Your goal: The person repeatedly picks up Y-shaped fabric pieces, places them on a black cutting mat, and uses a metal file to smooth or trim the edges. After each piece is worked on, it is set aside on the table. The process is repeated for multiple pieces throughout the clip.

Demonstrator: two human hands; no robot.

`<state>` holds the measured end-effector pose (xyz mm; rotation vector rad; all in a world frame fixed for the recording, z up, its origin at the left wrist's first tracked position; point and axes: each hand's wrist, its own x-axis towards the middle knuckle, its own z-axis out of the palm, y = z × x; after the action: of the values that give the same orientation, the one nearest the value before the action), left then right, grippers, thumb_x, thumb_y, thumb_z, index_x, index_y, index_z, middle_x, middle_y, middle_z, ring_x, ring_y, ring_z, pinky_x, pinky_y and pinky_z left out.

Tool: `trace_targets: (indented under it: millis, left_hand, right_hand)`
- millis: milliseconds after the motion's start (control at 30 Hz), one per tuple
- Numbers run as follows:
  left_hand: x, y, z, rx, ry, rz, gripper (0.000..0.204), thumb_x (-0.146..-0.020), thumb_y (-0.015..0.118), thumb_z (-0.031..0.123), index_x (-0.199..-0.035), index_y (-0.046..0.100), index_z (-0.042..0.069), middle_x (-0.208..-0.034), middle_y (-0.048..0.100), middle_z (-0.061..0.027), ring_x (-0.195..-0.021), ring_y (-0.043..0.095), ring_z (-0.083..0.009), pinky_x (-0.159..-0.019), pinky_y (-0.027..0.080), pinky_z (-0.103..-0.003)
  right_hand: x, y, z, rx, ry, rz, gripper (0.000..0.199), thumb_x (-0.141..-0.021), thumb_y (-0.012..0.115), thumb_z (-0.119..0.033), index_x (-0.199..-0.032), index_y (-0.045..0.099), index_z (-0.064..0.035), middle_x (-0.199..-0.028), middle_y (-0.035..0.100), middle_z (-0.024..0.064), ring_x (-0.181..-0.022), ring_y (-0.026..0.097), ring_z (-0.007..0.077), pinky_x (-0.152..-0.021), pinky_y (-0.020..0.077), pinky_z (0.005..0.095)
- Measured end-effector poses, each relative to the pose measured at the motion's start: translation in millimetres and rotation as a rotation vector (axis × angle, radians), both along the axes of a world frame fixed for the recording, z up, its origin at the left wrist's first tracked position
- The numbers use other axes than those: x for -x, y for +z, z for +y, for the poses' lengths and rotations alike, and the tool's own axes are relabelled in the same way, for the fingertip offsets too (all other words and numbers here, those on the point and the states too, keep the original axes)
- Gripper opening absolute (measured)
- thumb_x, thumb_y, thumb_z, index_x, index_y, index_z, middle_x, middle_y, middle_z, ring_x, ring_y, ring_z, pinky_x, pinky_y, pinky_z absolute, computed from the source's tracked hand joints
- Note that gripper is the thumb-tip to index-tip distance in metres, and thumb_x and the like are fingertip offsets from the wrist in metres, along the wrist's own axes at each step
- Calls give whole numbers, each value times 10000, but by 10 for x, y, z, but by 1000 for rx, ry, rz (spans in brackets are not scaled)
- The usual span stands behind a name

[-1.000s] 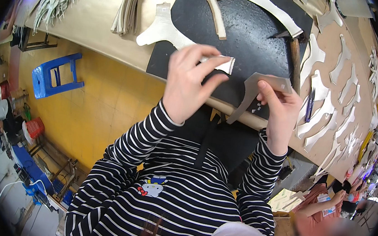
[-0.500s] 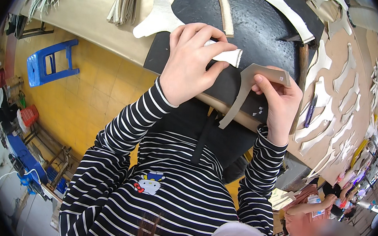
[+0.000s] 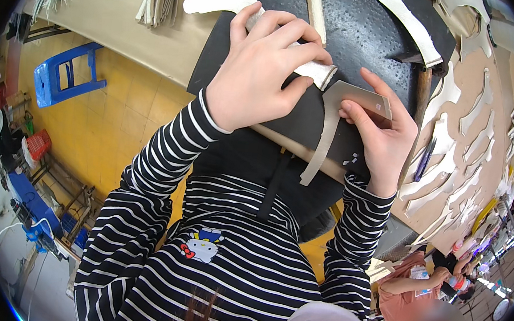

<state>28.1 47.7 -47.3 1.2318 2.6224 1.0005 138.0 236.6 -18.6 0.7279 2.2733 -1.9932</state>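
The left hand (image 3: 265,71) curls half-open over a white panel (image 3: 318,73) on the black mat (image 3: 219,55) — grip unclear. The right hand (image 3: 386,133) pinches a grey angled panel (image 3: 330,123) just beside it, bearing one small label (image 3: 378,106), unreadable. The panels look unjoined — loose white squares (image 3: 351,161) seem unused.

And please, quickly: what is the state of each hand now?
Left hand: partly open, over the white piece; whether it grips cannot be told.
Right hand: closed, holding the grey piece.
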Motion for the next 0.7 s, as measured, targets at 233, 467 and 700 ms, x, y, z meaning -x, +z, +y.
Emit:
trace_targets:
  millis: [233, 467, 700]
  left_hand:
    - [-40, -37, -4, -28, 34, 16, 266, -770, 767, 174, -1034, 747, 203, -1097, 628, 45, -1194, 509, -222, -1152, 184, -537]
    - [-20, -15, 15, -28, 38, -7, 268, -752, 772, 165, -1016, 747, 205, -1091, 628, 51, -1177, 511, -224, -1149, 203, -546]
    - [6, 70, 33, 34, 14, 0, 266, -745, 785, 159, -1004, 752, 211, -1120, 636, 54, -1198, 516, -220, -1167, 189, -546]
  right_hand:
    - [33, -26, 15, -250, 104, 105, 249, -811, 808, -9, -1042, 715, -2, -884, 734, 45, -790, 686, 90, -730, 553, 227]
    - [62, -100, -3, -219, 32, 58, 196, -803, 824, -23, -953, 701, 6, -836, 709, 16, -738, 642, 59, -672, 521, 204]
    - [101, -92, -22, -237, 9, -22, 202, -816, 828, -59, -962, 701, 0, -833, 699, -6, -716, 604, 20, -614, 478, 159]
